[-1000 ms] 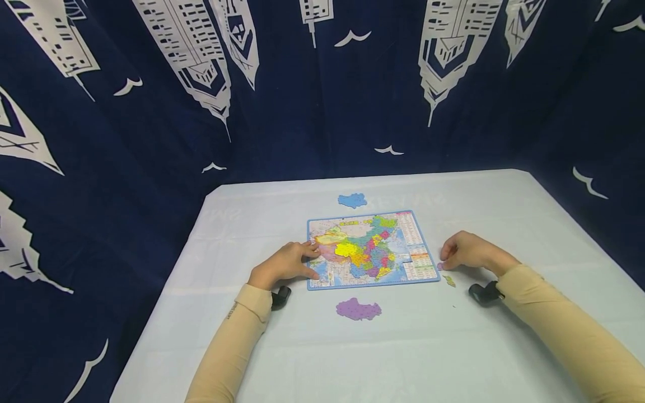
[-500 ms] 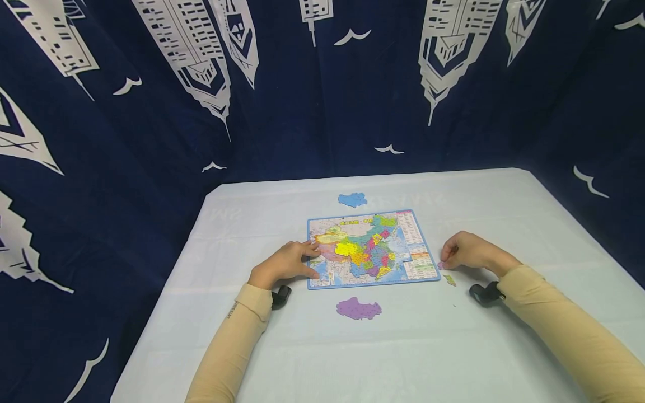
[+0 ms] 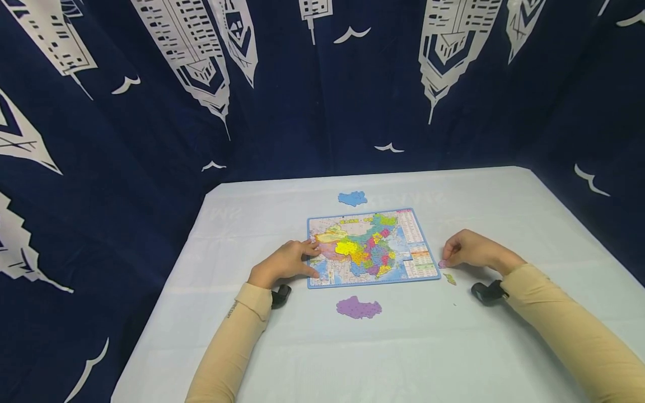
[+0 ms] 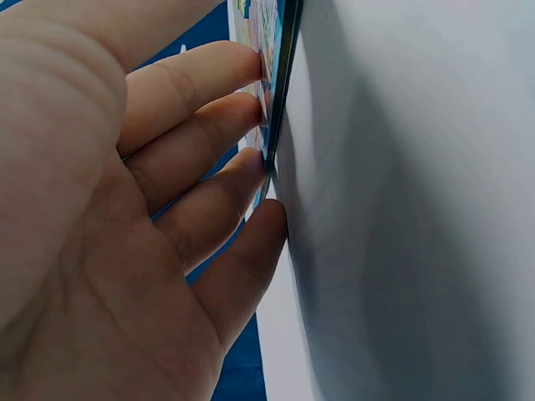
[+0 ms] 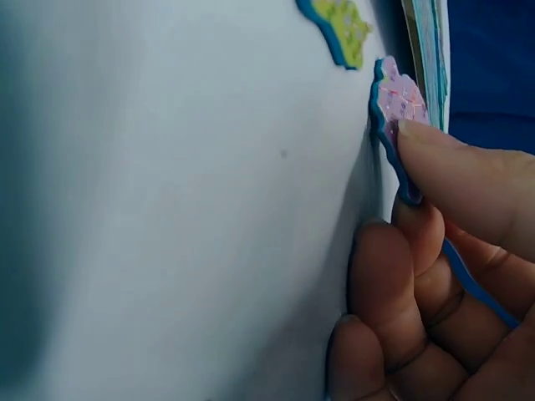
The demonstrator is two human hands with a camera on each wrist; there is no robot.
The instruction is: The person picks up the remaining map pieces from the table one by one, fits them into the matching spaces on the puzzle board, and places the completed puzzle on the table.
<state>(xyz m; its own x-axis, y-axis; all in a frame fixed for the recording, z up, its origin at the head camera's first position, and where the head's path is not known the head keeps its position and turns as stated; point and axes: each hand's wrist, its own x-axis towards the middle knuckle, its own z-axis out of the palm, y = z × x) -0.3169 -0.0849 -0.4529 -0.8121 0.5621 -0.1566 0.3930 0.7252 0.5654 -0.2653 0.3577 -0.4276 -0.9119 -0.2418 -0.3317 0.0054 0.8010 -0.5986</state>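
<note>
A map puzzle board [image 3: 363,282] with a blue rim and many colored regions lies flat on the table. My left hand [image 3: 286,262] rests its fingertips on the board's left edge; in the left wrist view the fingers [image 4: 205,121] look fairly straight. Just off the board's right edge, my right hand [image 3: 470,250] pinches a small pinkish-purple puzzle piece [image 5: 393,109] between thumb and index finger. That piece is partly covered by the thumb, its blue side showing. Close by lies a yellow-green puzzle piece [image 3: 450,279], also visible at the top of the right wrist view.
A larger purple piece [image 3: 359,308] lies in front of the board, and a blue piece [image 3: 353,198] behind it. The white-covered table [image 3: 403,358] reaches back to a dark blue curtain [image 3: 322,101] with white building prints.
Almost nothing differs. The right hand shifts very slightly to the right with the small purple piece, while the left hand stays on the board's edge.
</note>
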